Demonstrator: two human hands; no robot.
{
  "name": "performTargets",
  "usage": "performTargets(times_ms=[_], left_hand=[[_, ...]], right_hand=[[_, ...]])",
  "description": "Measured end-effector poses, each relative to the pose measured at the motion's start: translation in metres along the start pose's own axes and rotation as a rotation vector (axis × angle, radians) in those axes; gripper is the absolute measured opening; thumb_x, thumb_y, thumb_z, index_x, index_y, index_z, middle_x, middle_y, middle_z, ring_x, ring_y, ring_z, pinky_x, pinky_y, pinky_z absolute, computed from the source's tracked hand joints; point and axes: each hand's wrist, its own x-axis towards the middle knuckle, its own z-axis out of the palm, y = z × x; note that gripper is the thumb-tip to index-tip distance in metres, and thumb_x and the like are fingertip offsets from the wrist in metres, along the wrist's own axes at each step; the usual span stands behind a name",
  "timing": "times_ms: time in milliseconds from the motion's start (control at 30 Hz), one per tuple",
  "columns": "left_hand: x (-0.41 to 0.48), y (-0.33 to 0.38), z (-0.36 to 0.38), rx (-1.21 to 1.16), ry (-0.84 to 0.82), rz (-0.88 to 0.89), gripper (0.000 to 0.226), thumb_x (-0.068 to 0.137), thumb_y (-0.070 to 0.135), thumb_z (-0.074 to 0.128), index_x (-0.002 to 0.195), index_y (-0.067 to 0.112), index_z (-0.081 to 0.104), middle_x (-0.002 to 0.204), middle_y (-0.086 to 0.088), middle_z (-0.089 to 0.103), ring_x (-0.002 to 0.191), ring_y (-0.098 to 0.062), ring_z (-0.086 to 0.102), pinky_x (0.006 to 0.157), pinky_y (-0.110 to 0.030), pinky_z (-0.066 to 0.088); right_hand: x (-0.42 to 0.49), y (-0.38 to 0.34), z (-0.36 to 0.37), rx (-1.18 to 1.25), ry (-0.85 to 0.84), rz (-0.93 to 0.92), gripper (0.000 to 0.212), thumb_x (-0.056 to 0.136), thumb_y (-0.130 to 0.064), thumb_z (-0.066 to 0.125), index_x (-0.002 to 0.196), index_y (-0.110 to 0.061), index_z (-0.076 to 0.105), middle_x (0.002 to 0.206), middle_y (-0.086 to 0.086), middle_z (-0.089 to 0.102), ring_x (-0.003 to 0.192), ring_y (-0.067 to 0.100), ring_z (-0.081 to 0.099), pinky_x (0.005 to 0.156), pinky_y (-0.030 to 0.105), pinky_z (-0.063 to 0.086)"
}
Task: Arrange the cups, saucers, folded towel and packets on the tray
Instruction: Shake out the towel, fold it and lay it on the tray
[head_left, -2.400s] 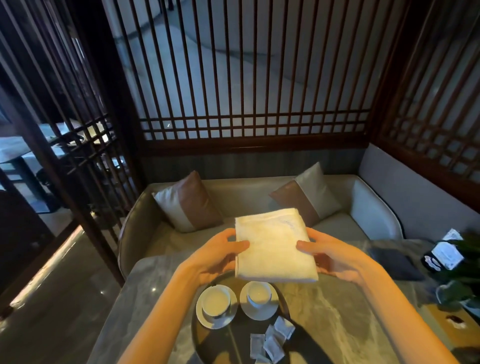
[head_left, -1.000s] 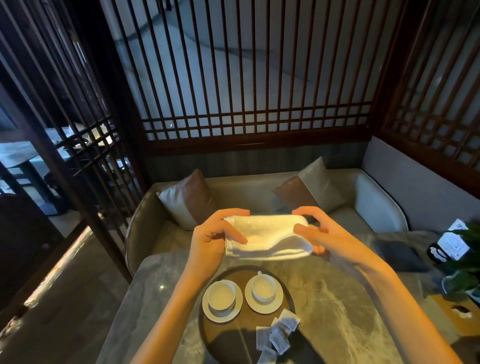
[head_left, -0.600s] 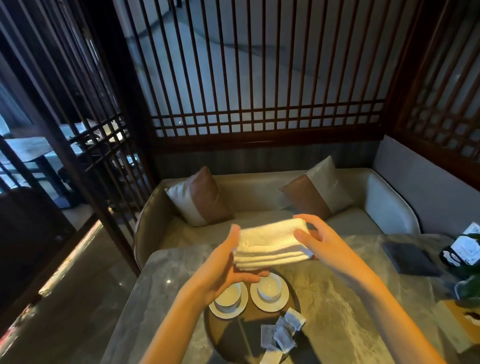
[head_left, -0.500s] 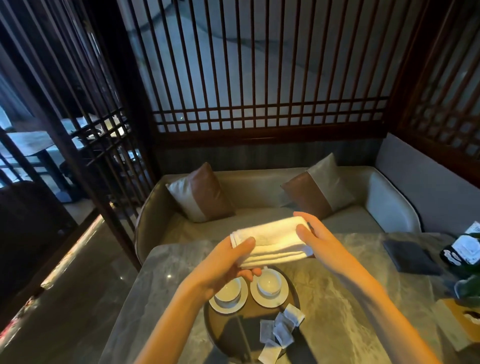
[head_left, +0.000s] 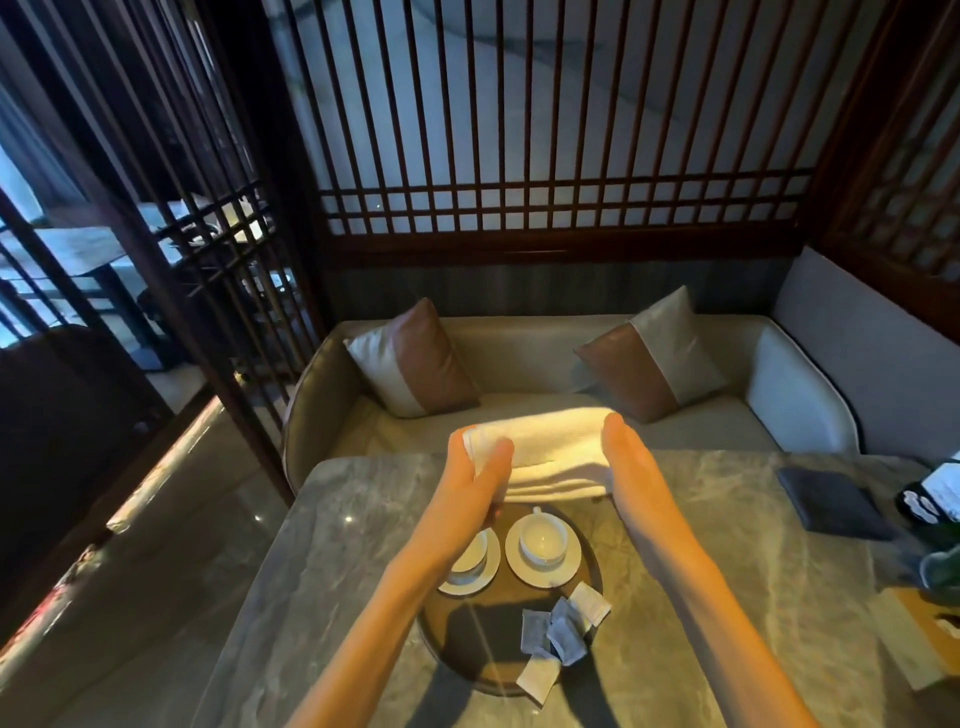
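Now narrower, folded towel (head_left: 556, 447) between left hand (head_left: 478, 475), right hand (head_left: 626, 462)

The folded towel (head_left: 550, 452) is glowing pale cream under warm light. The cups (head_left: 543, 540) and saucers (head_left: 517, 569) are showing plain white, and the packets (head_left: 566, 636) greyish white, against a dark brown tray (head_left: 467, 639). The table (head_left: 737, 530) is displaying grey marble veining, and the cushions (head_left: 415, 358) are pairing brown with silver-grey halves.

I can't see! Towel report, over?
Left hand grips folded towel, right hand flat against it, at far rim of tray. Cups, packets on tray. Nothing blocking.
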Motion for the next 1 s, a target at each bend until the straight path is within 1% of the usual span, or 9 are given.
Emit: performTargets(times_ms=[133, 233, 333, 467, 633, 767, 833, 933, 1000], left_hand=[[-0.004, -0.009, 0.0, 0.03, 0.061, -0.055, 0.039, 0.095, 0.055, 0.041, 0.113, 0.021, 0.048, 0.081, 0.006, 0.057, 0.059, -0.001, 0.053, 0.053, -0.013, 0.046], [-0.01, -0.016, -0.002, 0.042, 0.05, -0.029, 0.034, 0.1, 0.043, 0.041, 0.121, 0.017, 0.047, 0.094, -0.006, 0.059, 0.068, -0.001, 0.055, 0.059, -0.016, 0.049], [-0.013, -0.023, -0.011, 0.023, 0.059, -0.032, 0.033, 0.1, 0.039, 0.044, 0.122, 0.014, 0.05, 0.097, -0.018, 0.061, 0.075, -0.012, 0.058, 0.066, -0.024, 0.051], [-0.015, -0.052, -0.043, -0.125, 0.027, -0.216, 0.037, 0.099, 0.035, 0.049, 0.115, 0.004, 0.061, 0.079, -0.009, 0.059, 0.064, -0.011, 0.052, 0.059, -0.023, 0.044], [-0.017, -0.133, -0.073, -0.299, 0.032, -0.526, 0.033, 0.098, 0.011, 0.05, 0.123, -0.012, 0.052, 0.082, -0.016, 0.05, 0.065, -0.014, 0.05, 0.062, -0.025, 0.047], [-0.009, -0.205, -0.069, -0.254, 0.138, -0.76, 0.021, 0.096, -0.005, 0.049, 0.116, -0.002, 0.053, 0.081, -0.01, 0.057, 0.06, -0.013, 0.06, 0.05, -0.019, 0.055], [-0.006, -0.237, -0.067, -0.215, 0.128, -0.797, 0.02, 0.094, -0.008, 0.051, 0.112, -0.004, 0.056, 0.078, -0.01, 0.058, 0.051, -0.007, 0.061, 0.048, -0.019, 0.051], [0.0, -0.274, -0.065, -0.118, 0.179, -0.857, 0.004, 0.088, 0.003, 0.066, 0.09, 0.001, 0.069, 0.074, -0.011, 0.062, 0.065, -0.02, 0.059, 0.057, -0.027, 0.048], [0.006, -0.295, -0.062, -0.014, 0.217, -0.88, 0.011, 0.086, 0.01, 0.068, 0.076, 0.011, 0.071, 0.062, -0.002, 0.059, 0.058, -0.015, 0.052, 0.054, -0.024, 0.041]], right_hand=[[0.0, 0.006, 0.005, -0.054, 0.088, -0.158, 0.037, 0.104, -0.042, 0.033, 0.135, -0.025, 0.044, 0.119, -0.017, 0.055, 0.11, 0.008, 0.058, 0.08, 0.005, 0.043], [0.006, 0.021, 0.008, -0.085, 0.144, -0.247, 0.023, 0.105, -0.031, 0.036, 0.119, -0.018, 0.05, 0.098, -0.012, 0.058, 0.085, -0.01, 0.06, 0.062, 0.002, 0.045], [0.015, 0.039, 0.018, -0.059, 0.104, -0.203, 0.022, 0.105, -0.032, 0.038, 0.117, -0.021, 0.052, 0.097, -0.012, 0.06, 0.08, -0.016, 0.06, 0.062, 0.004, 0.047], [0.028, 0.073, 0.024, 0.002, -0.169, 0.061, 0.021, 0.099, -0.039, 0.051, 0.112, -0.03, 0.066, 0.101, -0.007, 0.074, 0.091, 0.004, 0.069, 0.072, 0.019, 0.053], [0.04, 0.137, 0.026, 0.22, -0.378, 0.471, 0.027, 0.085, -0.011, 0.07, 0.112, -0.011, 0.07, 0.103, 0.009, 0.075, 0.093, 0.016, 0.073, 0.072, 0.023, 0.058], [0.047, 0.203, 0.043, 0.119, -0.246, 0.674, 0.03, 0.09, 0.002, 0.063, 0.12, 0.004, 0.063, 0.111, 0.022, 0.07, 0.102, 0.03, 0.066, 0.085, 0.033, 0.058], [0.051, 0.233, 0.056, 0.049, -0.17, 0.722, 0.03, 0.09, 0.0, 0.064, 0.119, 0.005, 0.064, 0.102, 0.021, 0.071, 0.092, 0.029, 0.065, 0.08, 0.031, 0.057], [0.06, 0.269, 0.072, -0.053, -0.049, 0.759, 0.028, 0.089, -0.002, 0.066, 0.117, 0.0, 0.066, 0.096, 0.016, 0.069, 0.081, 0.023, 0.063, 0.075, 0.031, 0.054], [0.066, 0.288, 0.079, -0.115, 0.01, 0.773, 0.028, 0.091, -0.006, 0.065, 0.118, -0.005, 0.066, 0.099, 0.015, 0.068, 0.084, 0.025, 0.061, 0.078, 0.035, 0.051]])
